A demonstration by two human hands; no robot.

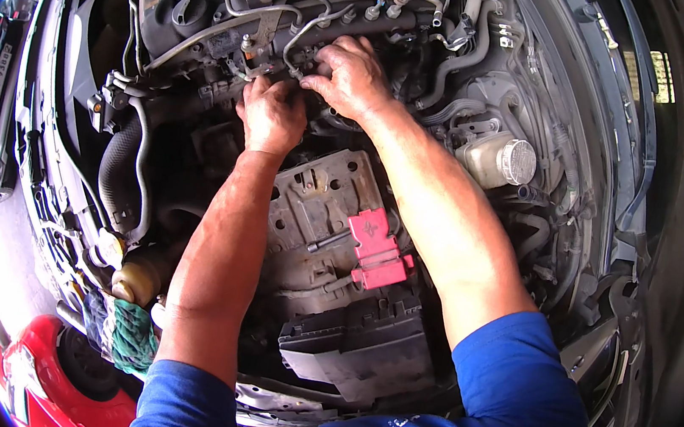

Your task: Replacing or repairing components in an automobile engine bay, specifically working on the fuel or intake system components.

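Note:
Both my hands reach into the side of a car engine. My left hand [273, 115] is curled in below a metal bracket and fittings, knuckles up; its fingertips and what they grip are hidden. Just to its right, my right hand [350, 78] bends its thumb and fingers in among dark hoses and pipes, and whatever lies between them is out of sight. A thin metal pipe [297, 37] curves down between the two hands. Left of it stands a small upright fitting with an orange part [248, 50].
Below my hands lies a bare metal battery tray [324, 181], with a red plastic terminal cover [376, 248] and a black box [360, 348]. A fluid reservoir [498, 160] sits right of my right forearm. A green cloth [133, 335] hangs at the left edge, near a corrugated hose [118, 169].

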